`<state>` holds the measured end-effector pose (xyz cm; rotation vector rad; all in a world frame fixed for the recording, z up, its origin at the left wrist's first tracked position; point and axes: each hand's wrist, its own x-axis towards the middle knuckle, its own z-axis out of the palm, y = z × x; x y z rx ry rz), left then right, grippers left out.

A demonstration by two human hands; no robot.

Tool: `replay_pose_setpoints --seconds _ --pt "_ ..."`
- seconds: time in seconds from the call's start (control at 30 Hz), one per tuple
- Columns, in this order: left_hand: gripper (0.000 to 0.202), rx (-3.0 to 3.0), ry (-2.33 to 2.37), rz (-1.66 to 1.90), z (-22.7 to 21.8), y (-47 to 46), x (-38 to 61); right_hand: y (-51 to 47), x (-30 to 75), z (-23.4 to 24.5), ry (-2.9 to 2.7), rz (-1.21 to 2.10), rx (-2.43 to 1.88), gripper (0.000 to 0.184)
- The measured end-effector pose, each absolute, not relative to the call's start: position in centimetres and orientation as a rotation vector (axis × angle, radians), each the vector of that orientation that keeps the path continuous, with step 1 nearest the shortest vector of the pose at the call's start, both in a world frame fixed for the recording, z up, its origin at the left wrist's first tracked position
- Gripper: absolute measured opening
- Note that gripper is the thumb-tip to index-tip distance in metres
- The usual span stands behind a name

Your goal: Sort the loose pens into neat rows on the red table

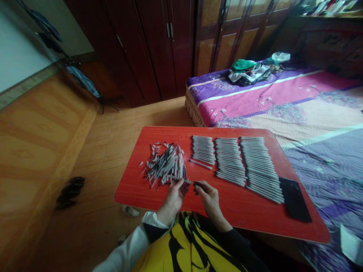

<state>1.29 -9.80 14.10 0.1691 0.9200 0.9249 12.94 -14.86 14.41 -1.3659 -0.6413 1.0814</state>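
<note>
A low red table [133, 185] lies in front of me, with a loose heap of white and black pen parts [166, 166] on its left half. Several neat rows of white pens [229, 160] lie side by side to the right of the heap. My left hand [174, 194] is at the heap's near edge, shut on a white pen barrel [183, 180]. My right hand [208, 197] pinches a small dark pen part [199, 184] between its fingertips, close to the barrel's tip. The two are apart.
A black phone [295, 199] lies on the table's right end. A bed with a pink and purple quilt [283, 102] runs behind and beside the table. Dark wardrobes stand beyond it. Dark shoes [70, 192] sit on the wooden floor to the left.
</note>
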Motion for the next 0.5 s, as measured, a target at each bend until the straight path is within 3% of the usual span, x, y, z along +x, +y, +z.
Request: replay_pose_setpoints --seconds 0.5 --pt "0.025 0.273 0.883 0.937 13.98 -10.01 1.32 -14.83 13.09 13.60 -0.745 0.998 -1.427 0.013"
